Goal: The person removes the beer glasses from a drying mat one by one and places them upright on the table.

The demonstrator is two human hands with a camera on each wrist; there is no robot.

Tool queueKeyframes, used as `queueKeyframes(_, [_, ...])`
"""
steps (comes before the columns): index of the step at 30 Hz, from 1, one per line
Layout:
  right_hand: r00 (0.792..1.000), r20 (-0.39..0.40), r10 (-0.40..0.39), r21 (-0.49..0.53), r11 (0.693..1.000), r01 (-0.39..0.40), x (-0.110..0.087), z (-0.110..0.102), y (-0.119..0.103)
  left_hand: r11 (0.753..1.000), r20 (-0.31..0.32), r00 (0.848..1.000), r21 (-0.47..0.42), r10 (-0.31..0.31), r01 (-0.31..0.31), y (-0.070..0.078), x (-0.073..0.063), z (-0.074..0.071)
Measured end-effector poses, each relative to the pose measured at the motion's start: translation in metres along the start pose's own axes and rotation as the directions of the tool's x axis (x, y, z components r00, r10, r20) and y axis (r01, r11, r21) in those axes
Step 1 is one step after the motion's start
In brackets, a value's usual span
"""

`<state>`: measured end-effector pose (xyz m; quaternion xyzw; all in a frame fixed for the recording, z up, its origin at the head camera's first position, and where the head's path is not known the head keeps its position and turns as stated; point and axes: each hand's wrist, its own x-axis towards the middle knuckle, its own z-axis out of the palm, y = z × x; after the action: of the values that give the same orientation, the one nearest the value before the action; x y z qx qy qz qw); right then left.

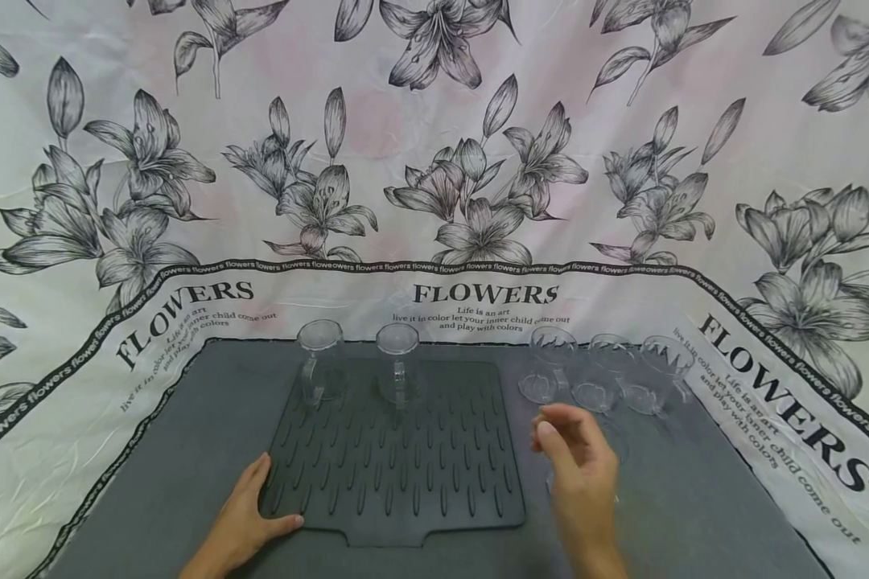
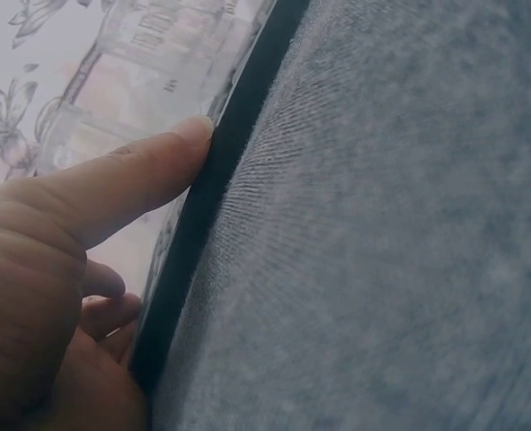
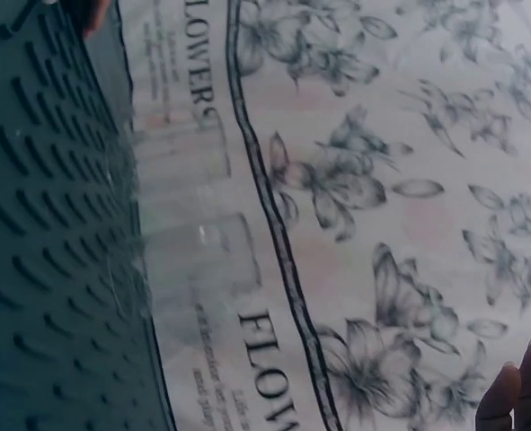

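Left hand (image 1: 239, 515): thumb and fingers spread, touching mat (image 1: 391, 490) at near left corner. Two cups (image 1: 398, 368) stand far on mat. Right hand (image 1: 579, 474): fingers loosely bent, near three cups (image 1: 599, 378), far right.

At least five glass mugs (image 1: 399, 371), one mat (image 1: 394, 460)

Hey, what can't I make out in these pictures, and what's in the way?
Head view: the nearest glass, largely hidden by the right hand.
Left wrist view: details of the mugs, lost in blur.
Right wrist view: most of the right hand, cut off by the frame's lower right corner.
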<state>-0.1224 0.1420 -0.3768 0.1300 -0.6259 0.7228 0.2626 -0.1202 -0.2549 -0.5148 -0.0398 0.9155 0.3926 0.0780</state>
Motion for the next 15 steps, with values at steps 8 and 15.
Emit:
queueKeyframes(8, [0.978, 0.155, 0.138, -0.083, 0.988, -0.127, 0.019, 0.037, 0.033, 1.0, -0.001, 1.0, 0.002, -0.006, 0.006, 0.002, 0.0, 0.0])
queueKeyframes(15, [0.953, 0.221, 0.208, -0.115, 0.976, -0.186, 0.031, 0.058, 0.062, 1.0, 0.001, 1.0, 0.002, -0.015, 0.015, 0.0, 0.0, 0.0])
